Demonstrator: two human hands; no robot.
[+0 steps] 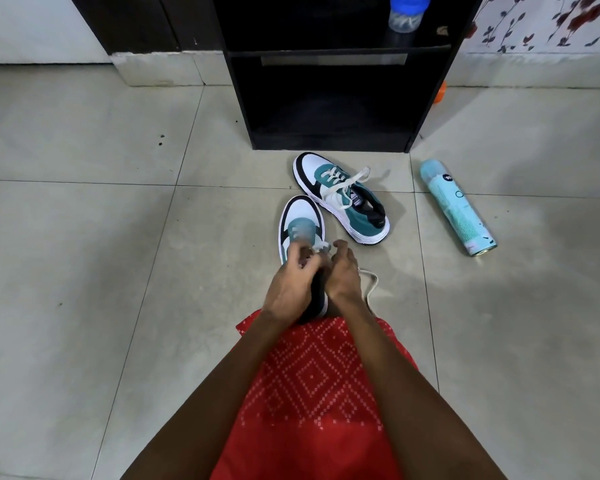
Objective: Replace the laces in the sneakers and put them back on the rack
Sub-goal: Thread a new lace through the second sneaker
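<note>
Two white, teal and black sneakers lie on the tiled floor in front of a black rack (329,109). The far sneaker (340,199) has a cream lace threaded and loosely tied. The near sneaker (298,220) points away from me, and both hands work over its tongue. My left hand (291,289) pinches the cream lace (321,247) at the eyelets. My right hand (343,275) has curled fingers on the same lace. A loose loop of the lace (371,285) trails on the floor to the right of my right wrist. The shoe's heel is hidden by my hands.
A pale blue spray can (456,206) lies on the floor at the right. On the rack's upper shelf stands a blue-lidded jar (406,13). An orange object (440,92) peeks out behind the rack. Red patterned cloth (319,393) covers my lap.
</note>
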